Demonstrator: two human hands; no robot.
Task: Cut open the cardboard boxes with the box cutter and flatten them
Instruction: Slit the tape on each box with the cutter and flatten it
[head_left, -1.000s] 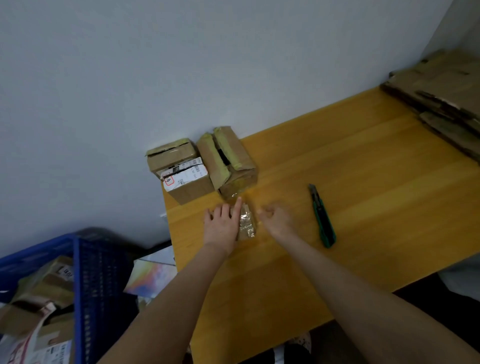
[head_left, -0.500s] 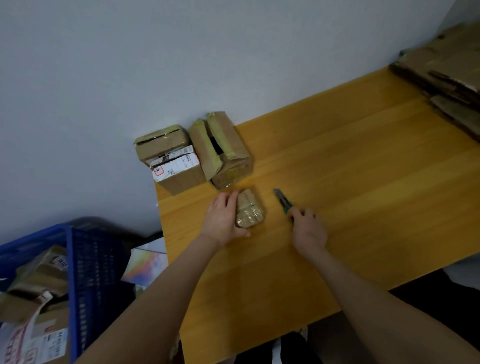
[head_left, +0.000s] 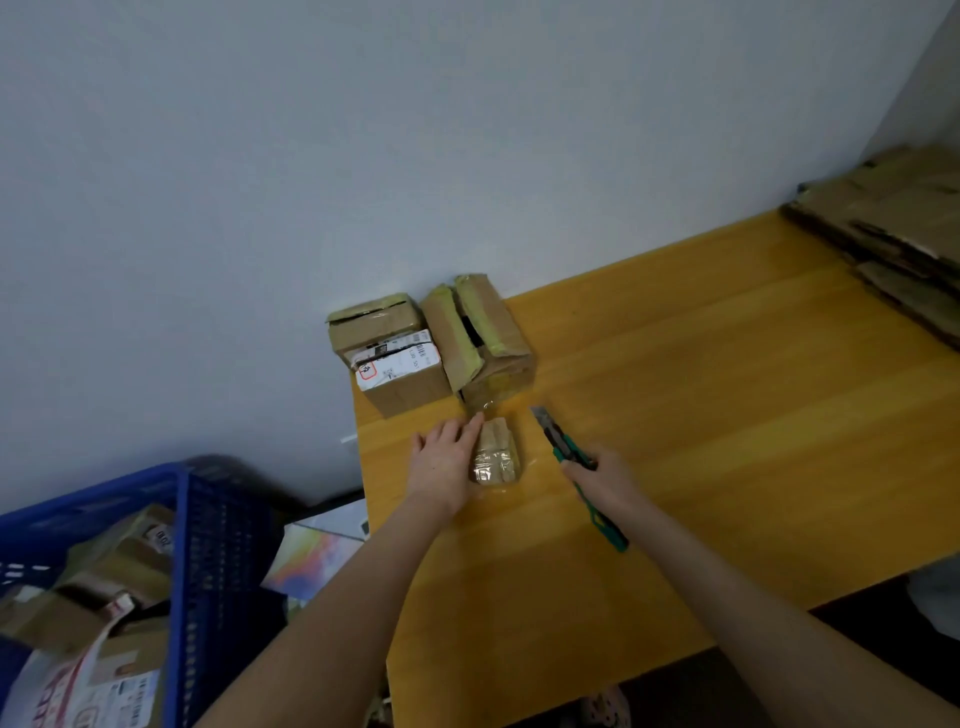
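Note:
A small cardboard box (head_left: 496, 451) wrapped in clear tape lies on the yellow wooden table (head_left: 727, 415). My left hand (head_left: 445, 460) rests flat against its left side, steadying it. My right hand (head_left: 602, 478) grips a green box cutter (head_left: 569, 462), blade end pointing up and left, just right of the small box and apart from it. Behind them stand a labelled box (head_left: 400, 371) and a taped box with open flaps (head_left: 480, 335) against the wall.
A stack of flattened cardboard (head_left: 893, 244) lies at the table's far right. A blue plastic crate (head_left: 208, 545) with several boxes and parcels stands on the floor to the left. The table's left edge runs close to my left arm.
My right hand reached the box cutter, picked it up and brought it beside the small box. My left hand stayed on the box, which now lies turned on the table.

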